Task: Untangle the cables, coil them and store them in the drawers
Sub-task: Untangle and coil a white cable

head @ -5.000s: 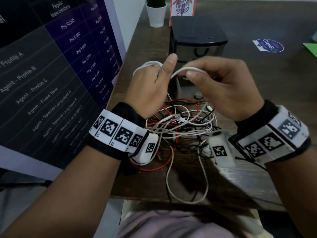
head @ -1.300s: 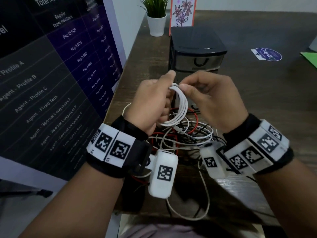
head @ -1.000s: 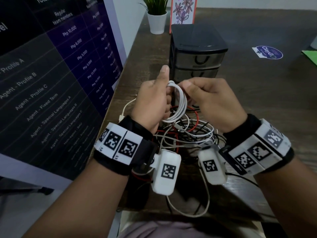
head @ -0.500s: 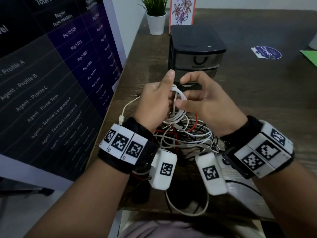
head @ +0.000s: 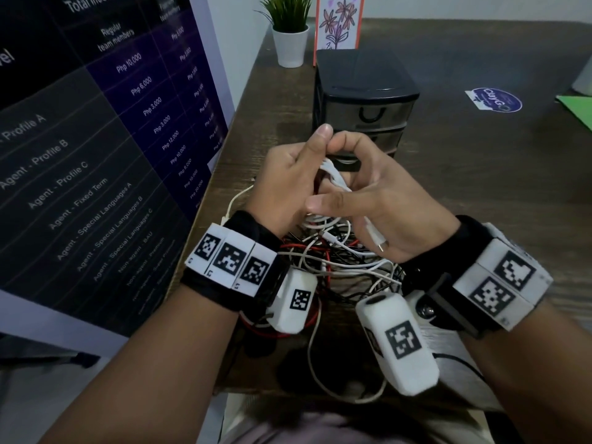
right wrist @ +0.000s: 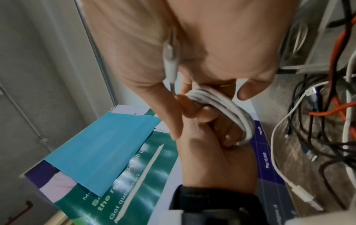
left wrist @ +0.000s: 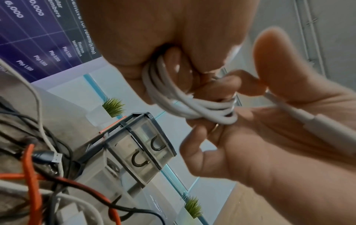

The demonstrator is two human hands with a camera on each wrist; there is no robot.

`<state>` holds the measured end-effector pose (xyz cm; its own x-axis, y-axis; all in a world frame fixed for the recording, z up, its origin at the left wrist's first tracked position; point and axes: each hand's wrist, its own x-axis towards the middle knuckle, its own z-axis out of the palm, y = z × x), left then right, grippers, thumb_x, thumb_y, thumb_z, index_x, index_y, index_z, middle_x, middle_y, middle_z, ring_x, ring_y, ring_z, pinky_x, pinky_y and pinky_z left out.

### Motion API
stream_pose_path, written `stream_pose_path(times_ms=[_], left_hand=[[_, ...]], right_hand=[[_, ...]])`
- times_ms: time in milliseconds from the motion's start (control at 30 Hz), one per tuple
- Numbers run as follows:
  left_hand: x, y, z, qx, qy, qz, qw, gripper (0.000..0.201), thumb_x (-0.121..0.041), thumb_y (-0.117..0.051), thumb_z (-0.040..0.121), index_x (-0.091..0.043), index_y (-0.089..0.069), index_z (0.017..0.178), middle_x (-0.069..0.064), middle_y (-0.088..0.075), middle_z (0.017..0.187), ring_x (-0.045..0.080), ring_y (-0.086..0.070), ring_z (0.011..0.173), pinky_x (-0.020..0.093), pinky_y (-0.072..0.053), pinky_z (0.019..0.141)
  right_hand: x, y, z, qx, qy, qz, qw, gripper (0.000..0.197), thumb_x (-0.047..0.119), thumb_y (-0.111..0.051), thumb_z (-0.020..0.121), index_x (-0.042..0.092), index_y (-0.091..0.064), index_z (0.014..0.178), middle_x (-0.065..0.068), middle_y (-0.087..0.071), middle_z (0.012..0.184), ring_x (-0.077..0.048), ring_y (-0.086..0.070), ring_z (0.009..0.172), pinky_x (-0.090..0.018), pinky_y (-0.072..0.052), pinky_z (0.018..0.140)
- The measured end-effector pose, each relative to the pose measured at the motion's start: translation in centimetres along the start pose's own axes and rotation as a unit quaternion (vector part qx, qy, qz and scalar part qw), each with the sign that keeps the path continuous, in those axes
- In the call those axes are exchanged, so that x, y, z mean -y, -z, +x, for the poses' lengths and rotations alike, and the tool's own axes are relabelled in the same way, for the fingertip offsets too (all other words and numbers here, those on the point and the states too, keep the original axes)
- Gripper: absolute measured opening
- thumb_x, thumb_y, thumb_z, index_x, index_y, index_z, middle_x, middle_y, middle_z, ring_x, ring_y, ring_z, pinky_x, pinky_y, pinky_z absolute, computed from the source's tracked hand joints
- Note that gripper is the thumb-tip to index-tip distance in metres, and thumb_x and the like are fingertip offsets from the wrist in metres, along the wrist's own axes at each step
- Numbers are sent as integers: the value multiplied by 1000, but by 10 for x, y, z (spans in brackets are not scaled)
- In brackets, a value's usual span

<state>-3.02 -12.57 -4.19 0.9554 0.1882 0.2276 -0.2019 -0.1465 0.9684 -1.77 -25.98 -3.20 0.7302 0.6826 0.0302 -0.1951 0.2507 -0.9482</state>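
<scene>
White cable [head: 333,177]: coiled in loops, held between both hands above the tangle, in front of the drawers.
Left hand [head: 288,184]: fingers curled round the coil.
Right hand [head: 381,203]: thumb and fingers pinch the coil; plug end [head: 378,240] lies across the palm.
Tangle [head: 336,261]: red, black and white cables heaped on the desk [head: 480,187].
Drawers [head: 365,100]: black unit, all shut.

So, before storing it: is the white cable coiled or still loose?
Coiled: the white cable sits in stacked loops, gripped by left hand and right hand.
</scene>
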Motion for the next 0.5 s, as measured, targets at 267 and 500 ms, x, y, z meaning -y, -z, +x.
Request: stream_pose_path(times_ms=[267, 500], left_hand=[[6, 4, -3, -40, 31, 3, 999, 56, -39, -42, 103, -10, -46, 56, -5, -44, 43, 6, -42, 39, 18, -35, 43], [15, 11, 5, -87, 50, 4, 995, 71, -56, -47, 97, 11, -50, 74, 33, -46, 66, 27, -45, 59, 37, -38, 56]], right_hand=[[1, 2, -5, -41, 49, -259, 964, 51, -14, -66, 82, 10, -52, 124, -10, -69, 85, -9, -65, 75, -20, -53, 72], [3, 18, -6, -157, 94, -453, 872, 9, 26, -79, 82, 23, -74, 89, 11, -75, 81, -2, -71, 79, -28, -57, 79]])
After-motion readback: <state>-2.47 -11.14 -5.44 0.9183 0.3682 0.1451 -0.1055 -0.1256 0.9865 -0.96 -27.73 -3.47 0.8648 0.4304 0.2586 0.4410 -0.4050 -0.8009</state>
